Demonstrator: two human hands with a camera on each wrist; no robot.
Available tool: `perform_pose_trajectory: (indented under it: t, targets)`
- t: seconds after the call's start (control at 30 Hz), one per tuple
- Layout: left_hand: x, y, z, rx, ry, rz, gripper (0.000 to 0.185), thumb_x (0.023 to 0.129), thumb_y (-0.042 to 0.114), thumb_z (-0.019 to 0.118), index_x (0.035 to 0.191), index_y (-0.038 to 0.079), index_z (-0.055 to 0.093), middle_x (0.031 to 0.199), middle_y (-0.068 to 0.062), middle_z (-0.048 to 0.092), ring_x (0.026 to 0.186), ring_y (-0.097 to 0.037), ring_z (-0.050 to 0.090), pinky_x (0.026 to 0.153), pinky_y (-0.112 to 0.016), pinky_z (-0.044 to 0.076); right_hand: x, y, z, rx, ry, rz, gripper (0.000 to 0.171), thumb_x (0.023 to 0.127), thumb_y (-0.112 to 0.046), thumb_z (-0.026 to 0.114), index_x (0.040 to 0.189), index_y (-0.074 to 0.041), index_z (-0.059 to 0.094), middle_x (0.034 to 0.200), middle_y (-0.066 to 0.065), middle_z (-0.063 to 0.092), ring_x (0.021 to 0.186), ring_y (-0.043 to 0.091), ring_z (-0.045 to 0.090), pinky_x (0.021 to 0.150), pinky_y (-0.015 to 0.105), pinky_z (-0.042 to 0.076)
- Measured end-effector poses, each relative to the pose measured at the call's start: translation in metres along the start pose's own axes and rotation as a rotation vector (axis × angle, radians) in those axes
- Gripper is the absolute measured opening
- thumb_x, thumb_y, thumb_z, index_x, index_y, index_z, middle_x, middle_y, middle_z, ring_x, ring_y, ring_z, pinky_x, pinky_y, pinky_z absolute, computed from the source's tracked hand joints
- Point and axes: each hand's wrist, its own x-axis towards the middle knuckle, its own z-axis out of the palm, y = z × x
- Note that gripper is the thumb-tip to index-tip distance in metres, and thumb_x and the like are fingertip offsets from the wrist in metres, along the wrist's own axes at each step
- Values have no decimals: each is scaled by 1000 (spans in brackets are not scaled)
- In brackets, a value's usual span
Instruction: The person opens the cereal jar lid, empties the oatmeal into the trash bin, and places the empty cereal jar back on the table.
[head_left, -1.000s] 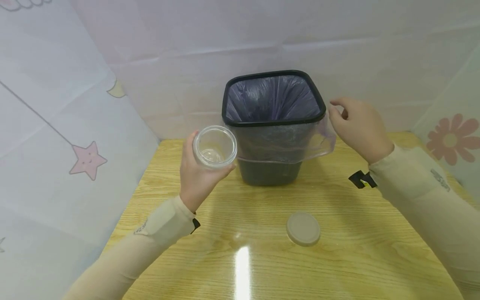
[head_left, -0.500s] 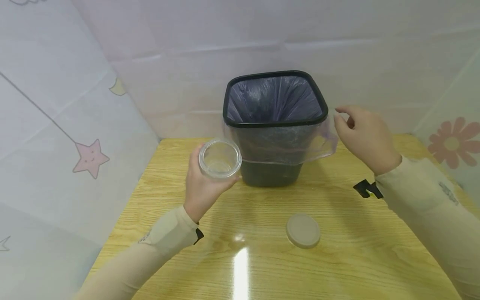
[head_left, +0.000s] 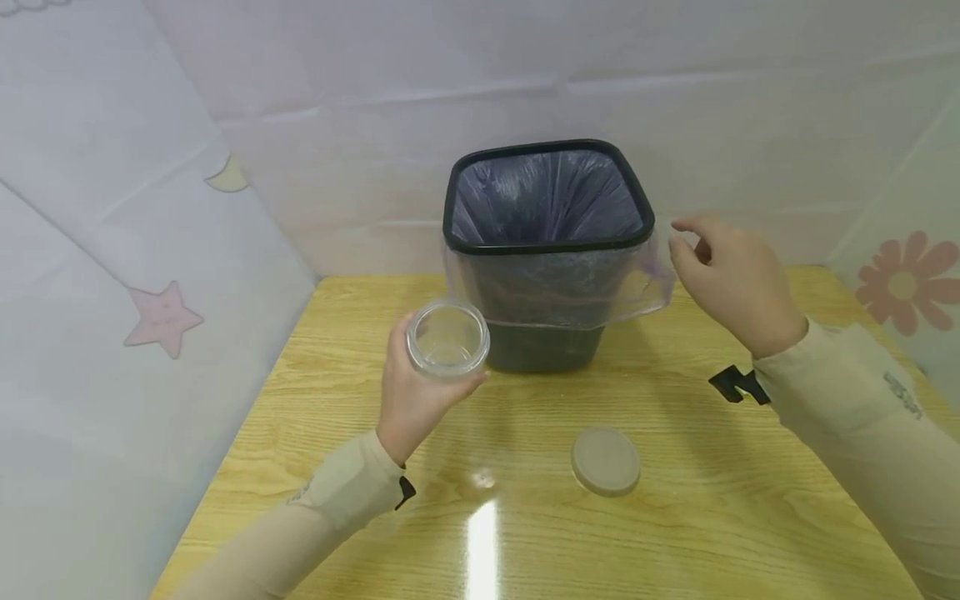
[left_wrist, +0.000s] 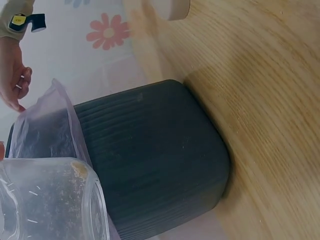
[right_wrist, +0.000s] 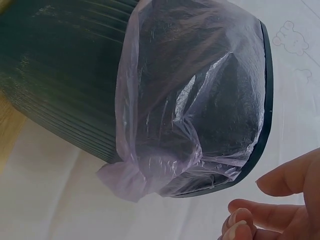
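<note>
My left hand (head_left: 412, 410) grips a clear jar (head_left: 447, 340) in front of the bin's left side, its round mouth facing up toward the head camera. In the left wrist view the jar (left_wrist: 45, 200) has a small brownish smear near its base. Right of the bin's rim, my right hand (head_left: 738, 279) hovers with fingers loosely bent and nothing in them. The right wrist view has this hand (right_wrist: 285, 215) close beside the rim. The dark bin (head_left: 540, 350) stands upright, lined with a translucent purple bag (head_left: 555, 196) that folds over its rim and hangs outside.
A round beige lid (head_left: 606, 461) lies on the wood-grain table (head_left: 337, 358), in front of the bin and to its right. Pale printed sheets (head_left: 375, 150) rise behind the bin and along both sides.
My left hand has brought the jar down toward me and a little to the right. The right hand has shifted slightly right and down. Bin and lid stay in place.
</note>
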Motion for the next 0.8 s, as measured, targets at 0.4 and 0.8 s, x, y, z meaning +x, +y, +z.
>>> perform_pose_trajectory:
  t: [0.4, 0.8]
  targets:
    - [-14, -2, 6, 13, -21, 39, 96, 53, 11, 95, 133, 1, 43, 125, -16, 50, 113, -29, 49, 98, -44, 40, -4, 1, -1, 20, -33, 31, 42, 100, -20, 45, 126, 10, 57, 62, 10, 52, 45, 21, 36, 50, 34, 29]
    - [-21, -8, 10, 5, -44, -15, 97, 54, 13, 95, 134, 2, 42, 126, -13, 54, 113, -28, 52, 96, -46, 43, -7, 3, -2, -1, -36, 22, 42, 100, -21, 45, 127, 10, 57, 56, 5, 47, 41, 19, 32, 46, 32, 27]
